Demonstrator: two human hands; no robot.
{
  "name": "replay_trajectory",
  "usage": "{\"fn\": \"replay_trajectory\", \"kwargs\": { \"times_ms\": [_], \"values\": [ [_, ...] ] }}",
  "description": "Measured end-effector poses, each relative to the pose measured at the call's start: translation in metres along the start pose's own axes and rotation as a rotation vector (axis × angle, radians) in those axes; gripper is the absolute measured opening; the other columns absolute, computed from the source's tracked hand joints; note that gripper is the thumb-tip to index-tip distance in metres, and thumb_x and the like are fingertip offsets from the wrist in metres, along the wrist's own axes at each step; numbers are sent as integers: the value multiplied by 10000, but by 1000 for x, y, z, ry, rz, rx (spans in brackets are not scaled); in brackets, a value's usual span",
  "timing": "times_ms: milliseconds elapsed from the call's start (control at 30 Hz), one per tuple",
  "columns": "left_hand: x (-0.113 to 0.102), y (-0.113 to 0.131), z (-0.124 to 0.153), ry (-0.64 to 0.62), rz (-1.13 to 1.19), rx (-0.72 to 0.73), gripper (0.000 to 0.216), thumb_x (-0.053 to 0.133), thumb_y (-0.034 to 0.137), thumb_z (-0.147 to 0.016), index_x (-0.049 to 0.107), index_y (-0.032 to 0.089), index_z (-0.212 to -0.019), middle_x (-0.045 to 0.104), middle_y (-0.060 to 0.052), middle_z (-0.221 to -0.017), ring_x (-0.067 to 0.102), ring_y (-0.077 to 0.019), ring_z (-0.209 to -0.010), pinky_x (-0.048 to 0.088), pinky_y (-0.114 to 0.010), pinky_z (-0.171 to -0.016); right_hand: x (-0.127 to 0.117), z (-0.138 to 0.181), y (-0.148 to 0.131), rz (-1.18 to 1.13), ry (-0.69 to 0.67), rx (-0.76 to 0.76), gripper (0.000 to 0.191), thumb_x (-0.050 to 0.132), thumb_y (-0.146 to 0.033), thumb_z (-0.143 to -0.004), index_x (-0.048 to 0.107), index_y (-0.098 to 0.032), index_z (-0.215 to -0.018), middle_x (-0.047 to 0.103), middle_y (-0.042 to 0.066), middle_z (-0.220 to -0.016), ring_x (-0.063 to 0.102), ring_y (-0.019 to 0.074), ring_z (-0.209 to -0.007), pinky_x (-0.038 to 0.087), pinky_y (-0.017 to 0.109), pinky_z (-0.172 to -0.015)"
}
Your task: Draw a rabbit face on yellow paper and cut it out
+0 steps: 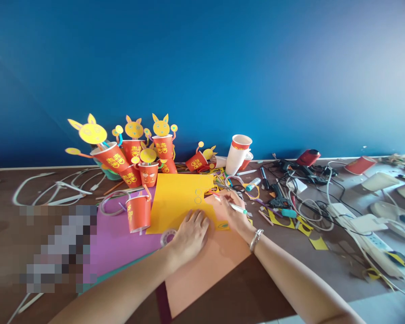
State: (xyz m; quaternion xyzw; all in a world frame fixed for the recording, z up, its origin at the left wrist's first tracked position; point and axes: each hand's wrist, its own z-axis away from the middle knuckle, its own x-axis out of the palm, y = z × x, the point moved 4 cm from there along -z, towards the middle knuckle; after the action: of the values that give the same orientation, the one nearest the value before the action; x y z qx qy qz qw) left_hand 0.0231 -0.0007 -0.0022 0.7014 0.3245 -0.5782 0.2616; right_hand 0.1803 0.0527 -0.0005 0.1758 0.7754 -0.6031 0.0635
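Observation:
My left hand (190, 234) lies flat, fingers spread, on the lower edge of a yellow paper sheet (177, 198) that rests over an orange sheet (209, 265). My right hand (232, 211) grips a white pen (230, 204), its tip near small circles drawn on the yellow sheet. A bracelet sits on my right wrist. A red paper cup (138, 212) stands on a purple sheet (118, 238) just left of the yellow paper.
Several red cups with yellow paper animal heads (135, 148) crowd the back by the blue wall. A stack of cups (238, 154) stands right of them. Cables, a glue gun (278, 193) and a power strip (367, 234) clutter the right side. White strips lie at left.

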Motion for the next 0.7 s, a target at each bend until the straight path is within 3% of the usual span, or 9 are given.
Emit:
{"fn": "replay_trajectory", "kwargs": {
  "times_ms": [133, 333, 700],
  "values": [
    [-2, 1, -1, -2, -1, 2, 261, 480, 135, -829, 551, 116, -1079, 571, -152, -1164, 531, -286, -1105, 399, -448, -980, 12, 1, 14, -88, -229, 175, 234, 558, -370, -777, 490, -197, -635, 540, -28, -569, 488, 112, -493, 386, 227, -461],
    [-1, 0, 0, 11, 8, 3, 269, 479, 128, -824, 542, 123, -1085, 554, -163, -1196, 517, -286, -1122, 397, -452, -983, 12, -4, 15, -114, -152, 230, 262, 579, -336, -701, 403, -199, -564, 455, -53, -495, 456, 89, -440, 357, 202, -409],
    [-3, 1, 0, 7, 10, -10, 255, 455, 122, -825, 534, 144, -1066, 556, -144, -1181, 518, -272, -1108, 405, -437, -974, 16, -3, 15, -158, -212, 288, 191, 564, -292, -678, 430, -200, -577, 517, -26, -493, 505, 113, -433, 400, 220, -396]
  ]
}}
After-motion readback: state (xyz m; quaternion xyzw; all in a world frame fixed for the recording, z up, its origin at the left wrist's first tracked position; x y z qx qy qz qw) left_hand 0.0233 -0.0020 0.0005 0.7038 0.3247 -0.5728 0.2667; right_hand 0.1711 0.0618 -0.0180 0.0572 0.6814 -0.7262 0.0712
